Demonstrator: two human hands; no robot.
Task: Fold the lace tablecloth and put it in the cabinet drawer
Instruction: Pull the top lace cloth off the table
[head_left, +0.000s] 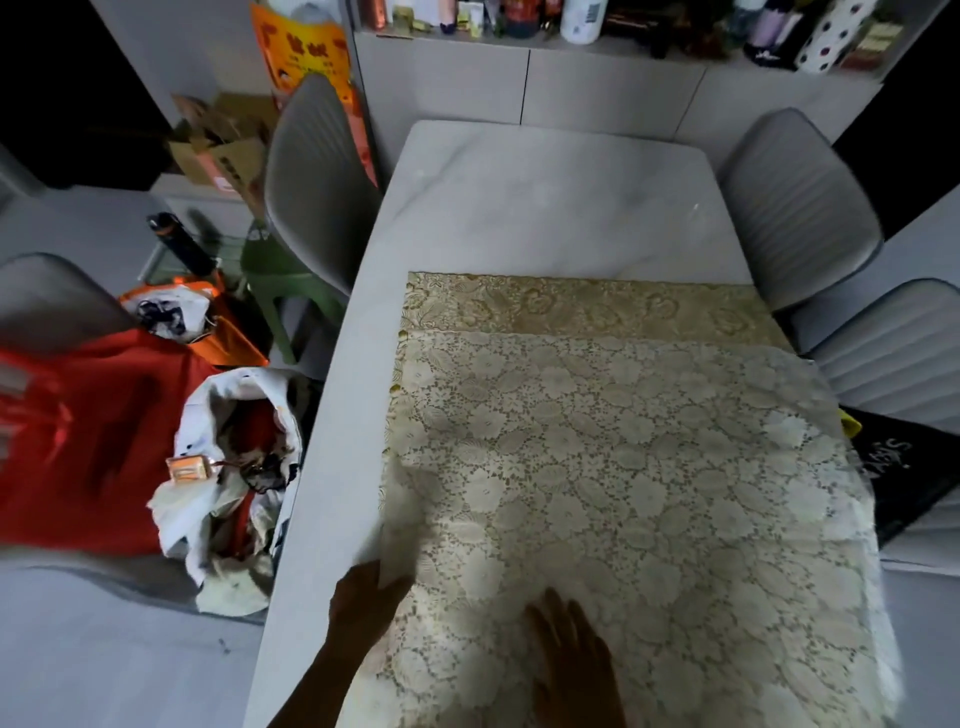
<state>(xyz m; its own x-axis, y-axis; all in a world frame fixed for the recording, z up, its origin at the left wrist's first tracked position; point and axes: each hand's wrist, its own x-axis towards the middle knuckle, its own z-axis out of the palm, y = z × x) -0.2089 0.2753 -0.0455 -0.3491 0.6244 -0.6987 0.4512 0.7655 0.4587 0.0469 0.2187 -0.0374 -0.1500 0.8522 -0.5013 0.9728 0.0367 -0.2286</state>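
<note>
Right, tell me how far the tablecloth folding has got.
Done: the lace tablecloth looks folded over at least once, its upper layer stopping short of the gold far edge. In hand: left hand at its left edge, right hand flat on top. Left: further folds, then the drawer, not in view.

The lace tablecloth (623, 493) is cream with a flower pattern, lying flat in two layers on the table (545, 197). Its top layer stops short of the far edge, leaving a golden strip of the lower layer bare. The near left edge is pinched in the left hand (363, 603); the right hand (571, 654) presses flat just beside that grip.
</note>
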